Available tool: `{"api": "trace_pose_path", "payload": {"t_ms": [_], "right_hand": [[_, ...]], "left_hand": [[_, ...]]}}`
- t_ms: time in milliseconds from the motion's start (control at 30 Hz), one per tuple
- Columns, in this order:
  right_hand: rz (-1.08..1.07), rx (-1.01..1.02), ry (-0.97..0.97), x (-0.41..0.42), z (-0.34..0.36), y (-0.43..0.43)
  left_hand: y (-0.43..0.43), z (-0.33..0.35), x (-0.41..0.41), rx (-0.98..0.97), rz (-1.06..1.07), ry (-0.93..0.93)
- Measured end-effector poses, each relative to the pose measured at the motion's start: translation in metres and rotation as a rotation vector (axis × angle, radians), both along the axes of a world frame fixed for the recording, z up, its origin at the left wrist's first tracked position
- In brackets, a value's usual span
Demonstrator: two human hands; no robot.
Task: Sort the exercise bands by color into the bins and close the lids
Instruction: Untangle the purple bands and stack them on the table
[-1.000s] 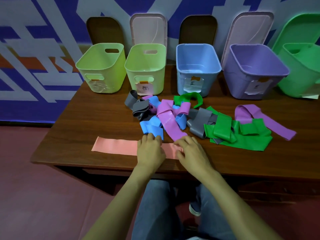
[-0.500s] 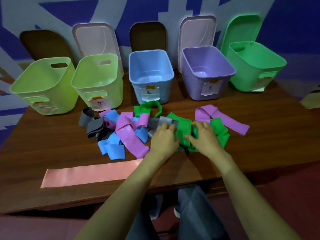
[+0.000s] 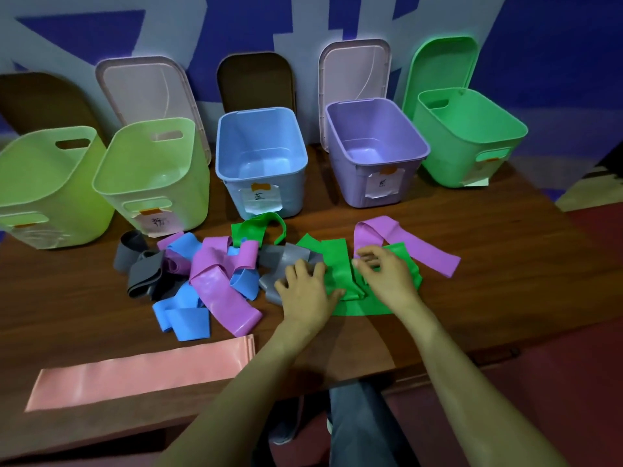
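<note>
Under flat left hand (image 3: pixel 305 291), green bands (image 3: pixel 337 264); right hand (image 3: pixel 387 278) pinches them

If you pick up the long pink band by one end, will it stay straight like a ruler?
Probably not. The pink band lies thin and flat, so it likely droops. The purple band nearby folds and loops, suggesting floppiness. Its shiny surface may be slippery.

Band pile (image 3: pixel 215 274) sits mid-table (image 3: pixel 505 264). Five bins (image 3: pixel 261 163) in a row behind the pile, lids (image 3: pixel 354 72) propped upright behind them. One flat band (image 3: pixel 135 375) front-left of the pile.
</note>
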State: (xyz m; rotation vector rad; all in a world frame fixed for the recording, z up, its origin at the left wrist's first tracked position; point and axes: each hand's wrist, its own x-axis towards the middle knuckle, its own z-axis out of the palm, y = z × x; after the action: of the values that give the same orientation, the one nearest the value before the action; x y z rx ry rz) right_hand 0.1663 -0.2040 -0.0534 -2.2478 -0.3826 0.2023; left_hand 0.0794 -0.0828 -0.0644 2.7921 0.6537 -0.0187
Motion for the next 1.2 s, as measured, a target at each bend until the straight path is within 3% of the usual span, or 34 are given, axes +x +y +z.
{"api": "trace_pose_path", "payload": {"t_ms": [100, 233, 300, 367, 433, 533, 700, 967, 1100, 1133, 1200], "right_hand": [[-0.151, -0.069, -0.153, 0.019, 0.005, -0.004], [-0.056, -0.388, 0.034, 0.041, 0.005, 0.0], [0.001, -0.467, 0.017, 0.041, 0.002, 0.004], [-0.003, -0.428, 0.008, 0.04, 0.0, 0.008], [-0.012, -0.325, 0.023, 0.038, 0.001, 0.012], [-0.007, 0.075, 0.146, 0.031, 0.009, 0.023], [0.21, 0.324, 0.23, 0.013, 0.049, 0.047], [0.311, 0.364, -0.02, 0.009, 0.108, 0.066], [0.225, 0.45, -0.002, 0.01, 0.122, 0.069], [0.229, 0.448, 0.002, 0.01, 0.125, 0.069], [0.266, 0.444, 0.008, 0.008, 0.13, 0.069]], "left_hand": [[0.002, -0.001, 0.007, 0.025, 0.014, -0.005], [0.005, 0.007, 0.012, 0.159, 0.052, -0.088], [0.007, 0.009, 0.013, 0.158, 0.006, -0.22], [0.009, 0.006, 0.013, 0.106, -0.172, -0.287], [0.009, 0.005, 0.009, 0.062, -0.324, -0.195], [0.01, -0.001, 0.003, -0.013, -0.268, -0.047], [0.013, 0.015, 0.003, 0.116, -0.213, 0.032], [0.071, 0.063, -0.014, 0.07, 0.125, -0.307], [0.094, 0.083, -0.017, 0.126, 0.235, -0.51], [0.098, 0.083, -0.017, 0.133, 0.247, -0.443], [0.105, 0.08, -0.015, 0.137, 0.217, -0.106]]}}
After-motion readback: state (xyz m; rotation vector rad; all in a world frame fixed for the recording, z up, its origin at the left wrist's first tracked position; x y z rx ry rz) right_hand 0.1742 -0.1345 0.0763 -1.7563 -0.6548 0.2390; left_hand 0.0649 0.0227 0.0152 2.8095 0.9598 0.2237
